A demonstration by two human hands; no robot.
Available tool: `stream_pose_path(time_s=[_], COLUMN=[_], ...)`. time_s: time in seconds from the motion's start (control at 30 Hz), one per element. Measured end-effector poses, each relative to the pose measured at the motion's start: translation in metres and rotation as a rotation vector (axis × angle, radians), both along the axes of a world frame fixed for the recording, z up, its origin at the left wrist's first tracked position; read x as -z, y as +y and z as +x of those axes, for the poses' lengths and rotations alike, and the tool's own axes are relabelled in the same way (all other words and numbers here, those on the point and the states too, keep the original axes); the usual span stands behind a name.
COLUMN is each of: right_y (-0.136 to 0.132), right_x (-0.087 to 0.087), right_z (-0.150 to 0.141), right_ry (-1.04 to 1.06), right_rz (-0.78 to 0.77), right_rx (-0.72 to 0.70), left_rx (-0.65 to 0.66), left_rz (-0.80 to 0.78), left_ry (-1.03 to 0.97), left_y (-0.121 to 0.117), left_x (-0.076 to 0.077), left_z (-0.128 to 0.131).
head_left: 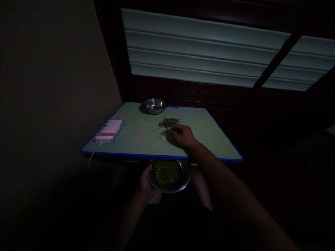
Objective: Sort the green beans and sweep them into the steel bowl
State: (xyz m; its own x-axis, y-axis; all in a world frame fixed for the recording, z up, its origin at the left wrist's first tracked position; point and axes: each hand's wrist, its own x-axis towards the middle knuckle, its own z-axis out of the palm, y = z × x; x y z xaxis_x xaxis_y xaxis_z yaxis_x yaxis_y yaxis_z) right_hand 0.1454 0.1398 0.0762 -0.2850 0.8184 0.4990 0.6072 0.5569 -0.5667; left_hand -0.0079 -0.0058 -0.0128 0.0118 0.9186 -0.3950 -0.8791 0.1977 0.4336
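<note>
Below the table's front edge, my left hand (147,183) grips the rim of a steel bowl (174,190). Inside that bowl lie many small green beans (164,172). Over the pale tabletop, my right hand (183,135) is closed, fingers pinched at the near edge of a pile of green beans (169,122). A small greyish shape shows at its fingertips, too dim to name. Loose beans (160,134) are scattered just left of these fingers.
The pale table (209,146) has a blue edge. A second steel bowl (155,106) stands at its back. At the left lies a blurred-out phone-like object (110,129) with a white cable (91,157). A wall (65,69) rises at the left, slatted panels (199,48) behind.
</note>
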Motion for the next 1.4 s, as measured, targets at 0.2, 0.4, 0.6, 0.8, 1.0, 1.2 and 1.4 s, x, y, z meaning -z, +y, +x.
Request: stream_pose_path(time_s=[0.2,0.4,0.6,0.8,1.0,1.2,1.4], right_y=[-0.0005,0.0002,0.0022,0.0027,0.0043,0.0066,0.0059], right_x=[0.001,0.0005,0.0031,0.0051,0.0078,0.0089,0.0064], right_z=[-0.0007,-0.0009,-0.0014,-0.0022,-0.0021,-0.0017,-0.0037], right_ry=[0.029,0.015,0.017,0.066,0.096,0.05,0.018], right_rz=[-0.035,-0.014,-0.042,-0.098,-0.124,-0.101,-0.082], right_rx=[-0.072,-0.026,-0.077,-0.152,-0.173,-0.171,-0.161], left_rx=[-0.004,-0.004,0.01,0.011,-0.016,-0.023,-0.017], left_rz=[0.002,-0.009,-0.039,-0.038,-0.057,-0.072,-0.08], left_ry=[0.005,0.006,0.006,-0.008,0.008,-0.001,0.003], left_y=[0.0001,-0.0001,0.0004,0.0008,0.0015,0.0018,0.0004], left_x=[0.0002,-0.0024,-0.0036,-0.0034,-0.0017,-0.0056,-0.0072], left_z=[0.0001,0.0017,0.0012,0.0015,0.0018,0.0029,0.0032])
